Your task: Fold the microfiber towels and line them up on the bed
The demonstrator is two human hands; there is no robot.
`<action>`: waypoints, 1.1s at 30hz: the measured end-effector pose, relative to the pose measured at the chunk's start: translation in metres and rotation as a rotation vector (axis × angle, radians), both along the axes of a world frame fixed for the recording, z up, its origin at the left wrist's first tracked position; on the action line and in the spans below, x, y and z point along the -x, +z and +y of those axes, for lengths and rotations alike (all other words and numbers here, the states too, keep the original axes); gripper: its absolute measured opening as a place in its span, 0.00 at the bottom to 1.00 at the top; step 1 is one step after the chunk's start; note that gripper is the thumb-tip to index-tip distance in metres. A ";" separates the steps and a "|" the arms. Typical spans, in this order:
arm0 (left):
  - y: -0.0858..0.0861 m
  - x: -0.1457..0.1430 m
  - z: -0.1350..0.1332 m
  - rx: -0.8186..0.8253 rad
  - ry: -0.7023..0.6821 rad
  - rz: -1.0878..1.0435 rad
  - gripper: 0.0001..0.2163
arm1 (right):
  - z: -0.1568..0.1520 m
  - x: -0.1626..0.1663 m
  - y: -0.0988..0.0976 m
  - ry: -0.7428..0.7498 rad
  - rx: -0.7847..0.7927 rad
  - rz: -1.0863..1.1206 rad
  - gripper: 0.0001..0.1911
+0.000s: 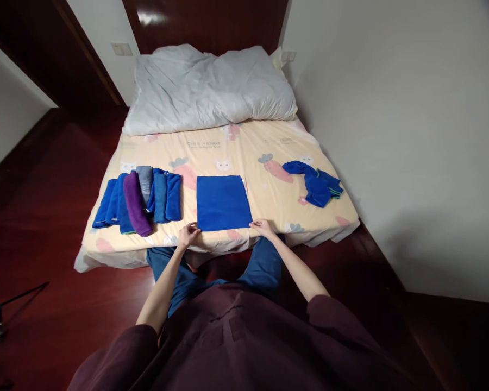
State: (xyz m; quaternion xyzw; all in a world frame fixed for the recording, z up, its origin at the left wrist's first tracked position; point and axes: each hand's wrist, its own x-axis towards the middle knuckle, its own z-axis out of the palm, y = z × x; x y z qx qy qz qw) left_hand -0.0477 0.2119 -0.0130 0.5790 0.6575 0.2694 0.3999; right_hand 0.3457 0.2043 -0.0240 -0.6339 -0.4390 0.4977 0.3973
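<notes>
Two-corner grip on flat blue cloth (223, 203)

Floor (57, 228): dark red, glossy, visible to the left of the bed (264, 198) and along its near side.

Bed: covered with a pale yellow sheet (248, 155) printed with pink carrots and white rabbit faces; positioned in front of a dark, glossy panel (206, 24).

White bedding (212, 89): bulky, wrinkled, spread across the far end of the bed.

Rolled and folded cloths (161, 195): arranged side by side in a close row on the left part of the sheet. Mostly blue, with one purple roll (136, 203) and one grey roll (145, 182) included.

Flat blue cloth: roughly square, smooth, laid at the near edge of the bed, between the row and a crumpled blue cloth (320, 187); apart from both.

Crumpled blue cloth: loosely bunched near the right edge of the bed, trimmed in green.

Left hand (189, 234): fingertips pinched on the near left corner of the flat blue cloth.

Right hand (263, 228): thumb and fingers pinched on the near right corner.
</notes>
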 end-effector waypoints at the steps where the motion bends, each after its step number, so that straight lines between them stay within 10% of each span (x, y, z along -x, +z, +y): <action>1: -0.003 -0.001 0.003 -0.001 0.024 -0.026 0.24 | -0.001 0.000 -0.003 -0.036 0.017 0.010 0.18; 7: -0.006 -0.004 0.017 0.044 0.157 -0.167 0.27 | 0.001 -0.005 -0.001 -0.202 0.134 0.144 0.18; 33: 0.001 0.020 -0.020 0.149 -0.102 -0.108 0.25 | -0.013 -0.034 -0.002 0.098 0.279 0.160 0.22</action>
